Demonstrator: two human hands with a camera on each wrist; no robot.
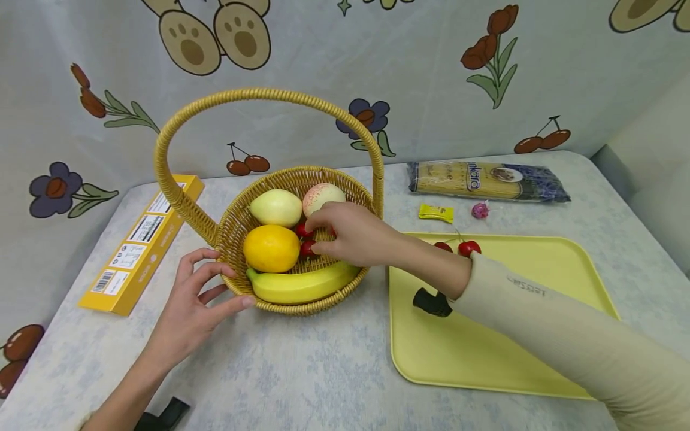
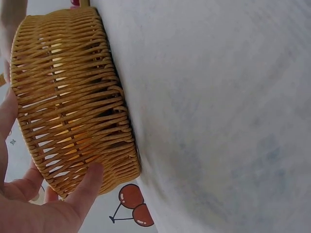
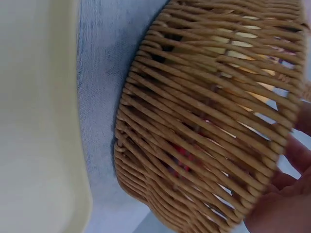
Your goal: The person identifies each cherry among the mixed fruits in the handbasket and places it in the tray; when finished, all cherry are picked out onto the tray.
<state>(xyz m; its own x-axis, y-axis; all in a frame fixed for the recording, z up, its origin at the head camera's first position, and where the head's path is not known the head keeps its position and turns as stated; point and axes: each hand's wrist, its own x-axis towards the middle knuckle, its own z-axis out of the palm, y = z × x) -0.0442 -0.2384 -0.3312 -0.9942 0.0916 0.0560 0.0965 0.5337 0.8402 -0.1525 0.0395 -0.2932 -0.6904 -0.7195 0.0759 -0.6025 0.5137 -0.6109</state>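
Note:
A yellow wicker basket (image 1: 307, 310) with a tall arched handle stands on the table. It holds a banana (image 1: 302, 286), an orange-yellow fruit (image 1: 271, 248), a pale green-yellow fruit (image 1: 276, 208), a speckled pinkish peach (image 1: 322, 197) and red cherries (image 1: 307, 249). My left hand (image 1: 191, 308) grips the basket's left rim, the thumb (image 2: 90, 187) against the outside of the weave. Over the right rim, my right hand (image 1: 356, 233) reaches in among the cherries, thumb and index finger apart; red shows between them. In the right wrist view, the basket wall partly hides its fingers.
Right of the basket lies a yellow tray (image 1: 517, 347) with more cherries (image 1: 469, 248) on it, under my right forearm. Behind are a pasta packet (image 1: 487, 181), a yellow wrapped sweet (image 1: 436, 213) and a pink wrapped sweet (image 1: 480, 209). A yellow box (image 1: 142, 245) lies left.

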